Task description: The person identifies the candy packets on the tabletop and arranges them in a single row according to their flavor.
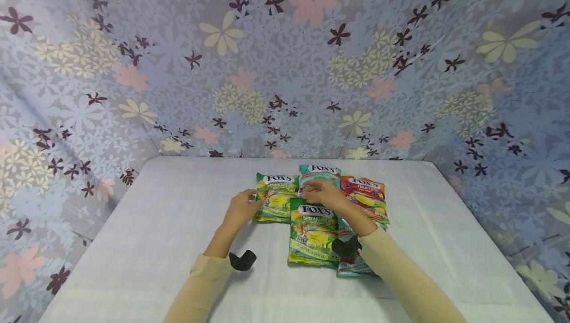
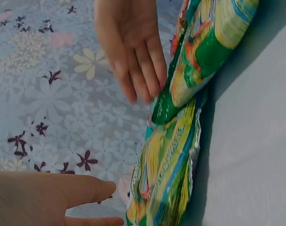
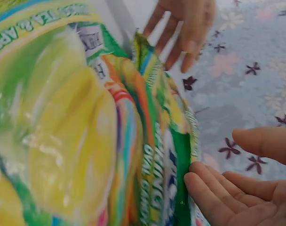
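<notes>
Several bags of Fox's candy lie face up and close together on the white table. My left hand (image 1: 242, 208) is beside the left green Spring Tea bag (image 1: 277, 198), its fingers loosely extended at the bag's left edge. My right hand (image 1: 324, 194) hovers over the rear teal bag (image 1: 319, 168) and the top of the front green Spring Tea bag (image 1: 313, 236). In the right wrist view, the fingers (image 3: 213, 188) are extended against or very near a green bag's edge; contact is unclear. Neither hand grips anything.
A red-orange Fruits bag (image 1: 367, 197) lies at the right. Another teal bag (image 1: 352, 266), partly hidden by my right forearm, lies in front of it. Floral cloth (image 1: 285, 75) hangs behind and beside the white table (image 1: 178, 204). Both wrists carry black mounts (image 1: 242, 260).
</notes>
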Available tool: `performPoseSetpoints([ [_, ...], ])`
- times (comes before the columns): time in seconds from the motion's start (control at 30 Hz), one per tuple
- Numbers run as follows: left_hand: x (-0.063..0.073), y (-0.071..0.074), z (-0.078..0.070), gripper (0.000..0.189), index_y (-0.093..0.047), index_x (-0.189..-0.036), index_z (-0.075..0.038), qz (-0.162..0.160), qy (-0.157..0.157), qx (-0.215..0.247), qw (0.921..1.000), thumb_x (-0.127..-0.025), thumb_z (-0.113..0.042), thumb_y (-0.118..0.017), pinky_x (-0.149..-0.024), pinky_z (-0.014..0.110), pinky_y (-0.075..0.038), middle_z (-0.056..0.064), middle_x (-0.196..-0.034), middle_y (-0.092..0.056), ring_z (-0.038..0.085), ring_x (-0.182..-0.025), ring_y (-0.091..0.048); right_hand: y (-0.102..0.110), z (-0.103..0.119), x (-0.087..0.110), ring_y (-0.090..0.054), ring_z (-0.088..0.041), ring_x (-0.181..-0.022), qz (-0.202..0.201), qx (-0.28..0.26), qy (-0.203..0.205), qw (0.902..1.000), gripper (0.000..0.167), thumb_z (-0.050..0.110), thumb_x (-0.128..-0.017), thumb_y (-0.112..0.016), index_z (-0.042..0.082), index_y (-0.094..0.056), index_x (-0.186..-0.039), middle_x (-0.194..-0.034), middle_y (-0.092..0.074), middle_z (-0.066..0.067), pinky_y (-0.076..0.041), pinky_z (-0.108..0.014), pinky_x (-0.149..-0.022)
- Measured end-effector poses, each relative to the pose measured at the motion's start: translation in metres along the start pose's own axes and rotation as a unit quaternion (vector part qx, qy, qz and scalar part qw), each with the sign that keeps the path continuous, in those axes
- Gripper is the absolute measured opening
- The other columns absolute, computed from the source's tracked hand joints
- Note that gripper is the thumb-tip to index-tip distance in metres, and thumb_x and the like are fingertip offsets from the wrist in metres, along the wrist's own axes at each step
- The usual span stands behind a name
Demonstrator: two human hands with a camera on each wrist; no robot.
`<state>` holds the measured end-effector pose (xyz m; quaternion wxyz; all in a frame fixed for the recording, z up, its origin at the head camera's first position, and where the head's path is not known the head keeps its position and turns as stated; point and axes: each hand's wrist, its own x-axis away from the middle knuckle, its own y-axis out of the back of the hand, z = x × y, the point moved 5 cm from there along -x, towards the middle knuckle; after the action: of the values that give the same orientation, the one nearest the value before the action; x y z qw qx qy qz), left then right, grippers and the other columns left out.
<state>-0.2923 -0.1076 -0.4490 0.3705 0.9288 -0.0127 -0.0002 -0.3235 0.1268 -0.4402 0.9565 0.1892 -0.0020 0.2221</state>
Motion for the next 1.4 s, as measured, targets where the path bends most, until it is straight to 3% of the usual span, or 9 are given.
performPoseSetpoints([
  [0.1, -0.003, -0.002, -0.004, 0.047, -0.055, -0.130, 0.007, -0.002, -0.002, -0.011, 0.9999, -0.093, -0.022, -0.062, -0.085, 0.049, -0.050, 0.024, -0.119, -0.061, 0.039, -0.109, -0.058, -0.006, 0.001, -0.007, -0.058, -0.036, -0.111, 0.007, 0.022, -0.004, 0.9997, 0.054, 0.013, -0.096, -0.059, -0.010, -0.039, -0.141, -0.123, -0.057, -0.023, -0.049, -0.043, -0.090],
  [0.37, -0.009, -0.004, -0.004, 0.047, -0.056, -0.129, 0.006, -0.006, 0.003, -0.014, 0.9999, -0.094, -0.023, -0.061, -0.085, 0.051, -0.049, 0.025, -0.118, -0.061, 0.040, -0.108, -0.058, -0.009, 0.002, -0.019, -0.062, -0.030, -0.105, -0.039, 0.119, -0.032, 0.9916, 0.049, 0.019, -0.097, -0.058, -0.006, -0.048, -0.137, -0.121, -0.061, -0.019, -0.049, -0.045, -0.088],
  [0.6, -0.012, -0.007, 0.001, 0.045, -0.057, -0.127, 0.008, -0.008, 0.006, -0.011, 0.9999, -0.095, -0.023, -0.060, -0.083, 0.050, -0.050, 0.025, -0.116, -0.062, 0.040, -0.107, -0.059, -0.008, 0.000, -0.026, -0.062, -0.030, -0.105, -0.018, 0.036, -0.115, 0.9925, 0.044, 0.019, -0.096, -0.059, -0.011, -0.054, -0.128, -0.116, -0.062, -0.020, -0.051, -0.036, -0.087],
  [0.77, -0.012, -0.007, 0.000, 0.044, -0.057, -0.126, 0.009, -0.011, -0.004, -0.010, 0.9999, -0.096, -0.023, -0.059, -0.083, 0.051, -0.050, 0.025, -0.116, -0.063, 0.041, -0.107, -0.059, -0.006, -0.006, -0.032, -0.063, -0.030, -0.101, -0.002, 0.004, -0.149, 0.9888, 0.042, 0.017, -0.096, -0.060, -0.014, -0.055, -0.124, -0.112, -0.064, -0.022, -0.053, -0.035, -0.084],
  [0.93, -0.013, -0.007, 0.000, 0.043, -0.058, -0.125, 0.010, -0.012, -0.004, -0.005, 0.9999, -0.096, -0.022, -0.059, -0.084, 0.050, -0.050, 0.025, -0.116, -0.063, 0.041, -0.107, -0.059, -0.004, -0.006, -0.034, -0.064, -0.026, -0.093, 0.009, 0.010, -0.167, 0.9858, 0.038, 0.018, -0.097, -0.059, -0.012, -0.060, -0.119, -0.106, -0.064, -0.021, -0.054, -0.033, -0.079],
  [1.13, -0.014, -0.008, 0.001, 0.043, -0.059, -0.123, 0.011, -0.015, -0.006, -0.009, 0.9998, -0.096, -0.021, -0.060, -0.084, 0.050, -0.050, 0.026, -0.114, -0.063, 0.040, -0.107, -0.059, -0.003, -0.011, -0.039, -0.064, -0.023, -0.089, 0.006, 0.006, -0.178, 0.9840, 0.046, 0.019, -0.096, -0.059, -0.010, -0.051, -0.131, -0.103, -0.063, -0.019, -0.054, -0.031, -0.076],
  [1.4, -0.019, -0.009, 0.010, 0.039, -0.061, -0.120, 0.011, -0.024, 0.015, -0.009, 0.9996, -0.089, -0.011, -0.065, -0.081, 0.044, -0.052, 0.023, -0.108, -0.066, 0.036, -0.101, -0.062, -0.003, -0.020, -0.050, -0.065, -0.020, -0.075, -0.013, 0.017, -0.178, 0.9837, 0.033, 0.017, -0.093, -0.062, -0.009, -0.061, -0.115, -0.090, -0.066, -0.016, -0.055, -0.032, -0.071],
])
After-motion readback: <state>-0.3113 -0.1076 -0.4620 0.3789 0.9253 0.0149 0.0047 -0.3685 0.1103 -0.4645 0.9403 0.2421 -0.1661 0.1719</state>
